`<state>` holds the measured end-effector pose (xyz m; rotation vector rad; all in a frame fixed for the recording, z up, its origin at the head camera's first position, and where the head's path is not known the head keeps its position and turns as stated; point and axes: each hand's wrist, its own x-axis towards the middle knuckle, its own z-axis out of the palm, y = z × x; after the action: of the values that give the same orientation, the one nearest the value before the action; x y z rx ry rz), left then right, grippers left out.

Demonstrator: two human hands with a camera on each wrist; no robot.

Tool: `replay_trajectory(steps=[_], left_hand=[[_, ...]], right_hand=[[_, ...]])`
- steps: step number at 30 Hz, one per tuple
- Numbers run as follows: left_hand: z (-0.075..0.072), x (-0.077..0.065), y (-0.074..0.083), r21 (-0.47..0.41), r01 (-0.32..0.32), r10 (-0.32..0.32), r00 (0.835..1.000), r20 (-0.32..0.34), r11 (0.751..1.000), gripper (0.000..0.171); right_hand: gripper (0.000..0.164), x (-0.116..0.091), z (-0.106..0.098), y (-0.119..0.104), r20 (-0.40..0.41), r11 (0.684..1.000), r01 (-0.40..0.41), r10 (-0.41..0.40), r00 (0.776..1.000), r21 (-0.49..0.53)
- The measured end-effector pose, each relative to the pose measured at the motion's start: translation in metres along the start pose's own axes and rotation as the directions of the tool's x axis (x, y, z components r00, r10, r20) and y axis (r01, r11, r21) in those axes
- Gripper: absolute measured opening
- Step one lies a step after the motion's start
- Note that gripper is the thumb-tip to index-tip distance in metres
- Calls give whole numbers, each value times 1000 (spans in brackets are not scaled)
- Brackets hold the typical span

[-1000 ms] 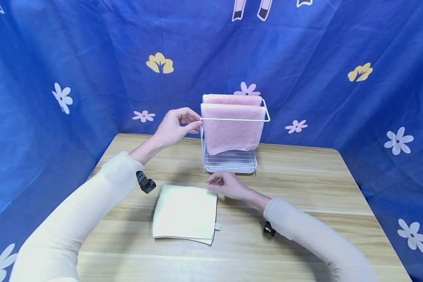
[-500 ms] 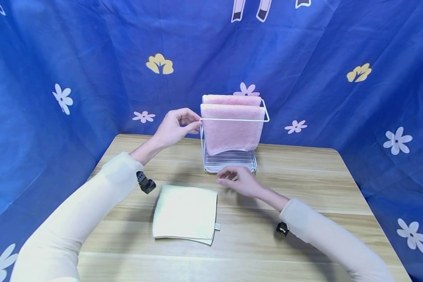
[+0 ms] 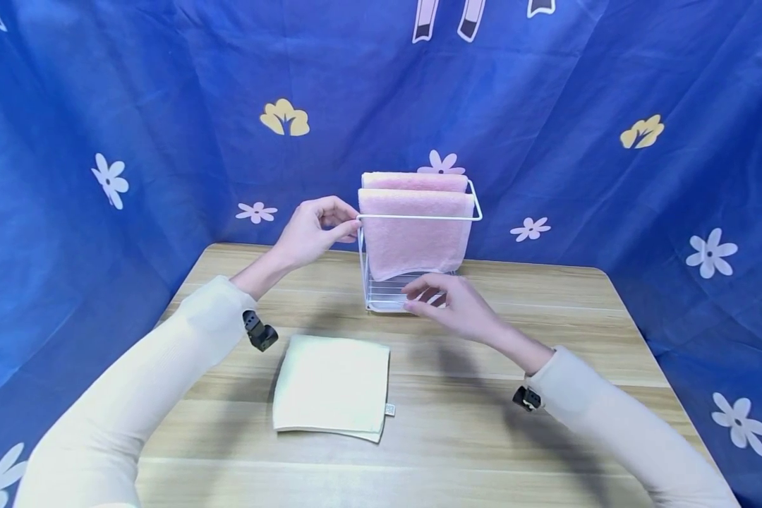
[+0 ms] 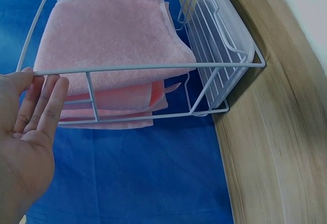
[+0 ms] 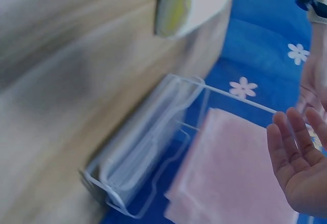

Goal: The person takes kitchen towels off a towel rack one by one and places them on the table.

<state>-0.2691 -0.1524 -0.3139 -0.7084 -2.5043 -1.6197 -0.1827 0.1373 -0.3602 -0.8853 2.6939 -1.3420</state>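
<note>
A white wire rack (image 3: 419, 217) stands at the back of the table with pink towels (image 3: 415, 243) draped over its bars. My left hand (image 3: 317, 229) pinches the rack's upper left corner; in the left wrist view the thumb and fingers of that hand (image 4: 36, 117) meet at the wire bar. In front of the rack's base hovers my right hand (image 3: 457, 307), holding nothing, its fingers loosely bent. The right wrist view shows those fingers (image 5: 294, 152) apart from the towel. Nearer the front lies a folded pale cloth (image 3: 330, 384) with a small tag on its right edge.
The wooden table (image 3: 514, 451) ends against a blue curtain (image 3: 546, 92) printed with flowers, which also closes in both sides. A shallow tray (image 3: 387, 305) forms the rack's base, partly hidden by the right hand.
My right hand has left the pale cloth's upper right corner and moved up and to the right, toward the rack's base. The left hand keeps its place on the rack; the cloth lies still.
</note>
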Motion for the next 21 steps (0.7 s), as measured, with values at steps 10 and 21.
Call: replay_trajectory(steps=[10,21], left_hand=[[-1,-1,0,1,7,-7,1000,-5,1000,14],[0,0,0,-7,-4,4,1000,15,1000,19]], right_hand=[[25,11,-33,-24,-29,996,82,-84,996,-44],[24,35,-70,-41,-83,982,149,-160,984,-120]])
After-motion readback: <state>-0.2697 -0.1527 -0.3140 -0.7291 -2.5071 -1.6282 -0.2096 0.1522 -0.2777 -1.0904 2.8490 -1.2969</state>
